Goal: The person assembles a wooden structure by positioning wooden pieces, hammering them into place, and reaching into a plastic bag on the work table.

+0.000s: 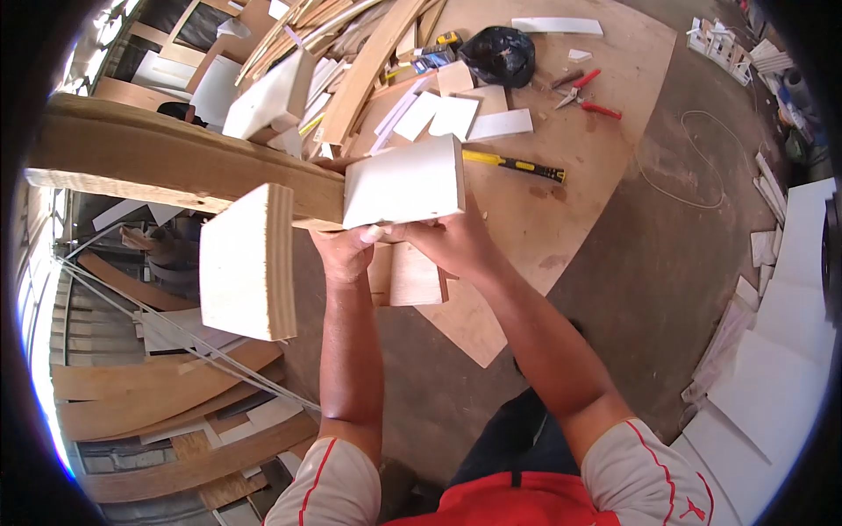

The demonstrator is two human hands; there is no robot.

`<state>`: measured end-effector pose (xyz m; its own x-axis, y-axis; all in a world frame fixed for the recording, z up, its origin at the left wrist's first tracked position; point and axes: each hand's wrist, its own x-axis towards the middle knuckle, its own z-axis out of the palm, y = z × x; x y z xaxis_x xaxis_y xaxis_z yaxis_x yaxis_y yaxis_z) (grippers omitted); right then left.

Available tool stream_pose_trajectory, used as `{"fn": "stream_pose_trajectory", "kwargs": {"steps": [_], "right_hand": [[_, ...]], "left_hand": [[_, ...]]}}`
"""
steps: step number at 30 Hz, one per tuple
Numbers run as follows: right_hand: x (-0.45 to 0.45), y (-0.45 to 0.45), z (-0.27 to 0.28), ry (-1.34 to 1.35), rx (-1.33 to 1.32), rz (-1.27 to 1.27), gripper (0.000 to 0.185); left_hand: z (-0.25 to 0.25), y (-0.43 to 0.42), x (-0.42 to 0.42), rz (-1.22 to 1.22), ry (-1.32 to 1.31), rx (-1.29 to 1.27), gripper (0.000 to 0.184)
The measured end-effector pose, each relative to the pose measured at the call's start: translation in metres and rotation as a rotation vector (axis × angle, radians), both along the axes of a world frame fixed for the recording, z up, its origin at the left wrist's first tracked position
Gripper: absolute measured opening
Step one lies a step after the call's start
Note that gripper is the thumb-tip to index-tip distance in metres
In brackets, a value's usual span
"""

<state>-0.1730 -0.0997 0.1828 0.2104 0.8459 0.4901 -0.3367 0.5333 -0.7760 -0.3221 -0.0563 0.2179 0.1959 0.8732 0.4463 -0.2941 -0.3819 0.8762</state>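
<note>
Both my hands are at the near end of a wooden beam point(193, 167), around a small white-faced board point(405, 182) set against the beam's end. My left hand point(349, 252) is closed at the board's lower left corner, its thumb at the edge. My right hand point(452, 241) grips the lower right edge, with its fingers partly hidden under the board. Below the hands shows a pale wood piece point(417, 275). A thick white-faced wooden block point(246, 263) juts out on the beam's near side, and another white block point(267, 96) stands on its far side.
On the plywood tabletop point(605, 131) lie a yellow-and-black handled tool point(522, 165), red-handled pliers point(592, 96), a black plastic bag point(498, 56), a tape measure point(449, 39) and white offcuts point(500, 125). Long wood strips point(368, 70) are piled behind. White panels point(763, 386) lie at right.
</note>
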Motion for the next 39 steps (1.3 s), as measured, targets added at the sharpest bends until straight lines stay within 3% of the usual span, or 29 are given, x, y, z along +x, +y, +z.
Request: {"fn": "stream_pose_trajectory", "kwargs": {"steps": [7,14,18,21,25,27,29,31,34,37,39], "right_hand": [[0.009,-0.004,-0.004,0.090,-0.036,0.081,0.026],[0.027,-0.004,-0.005,-0.034,-0.059,0.216,0.030],[0.039,-0.013,-0.023,-0.037,-0.206,0.248,0.044],[0.048,-0.019,-0.034,0.011,-0.147,0.160,0.054],[0.081,-0.029,-0.047,-0.118,-0.349,0.137,0.057],[0.101,-0.015,-0.086,-0.369,-0.345,-0.137,0.055],[0.126,0.001,-0.119,-0.830,-0.435,-0.418,0.054],[0.147,0.013,-0.141,-1.188,-0.519,-0.545,0.058],[0.155,0.029,-0.178,-1.399,-0.452,-0.634,0.059],[0.153,0.041,-0.202,-1.484,-0.584,-0.447,0.059],[0.154,0.042,-0.208,-1.517,-0.535,-0.478,0.052]], "left_hand": [[-0.002,-0.006,0.004,0.050,0.026,-0.007,0.104],[0.001,-0.004,0.008,0.040,0.006,0.017,0.105],[0.000,-0.004,0.007,0.047,0.004,0.028,0.108],[-0.005,-0.001,0.000,0.052,0.098,0.115,0.102],[-0.006,0.001,0.000,0.031,0.081,0.137,0.103],[-0.008,0.004,-0.004,0.003,0.070,0.158,0.101],[-0.010,0.006,-0.010,-0.011,0.066,0.150,0.099],[-0.013,0.006,-0.016,-0.042,0.039,0.141,0.097],[-0.014,0.005,-0.016,-0.025,0.011,0.148,0.095],[-0.017,0.007,-0.023,0.008,-0.001,0.122,0.085],[-0.017,0.009,-0.018,-0.001,-0.034,0.147,0.079]]}}
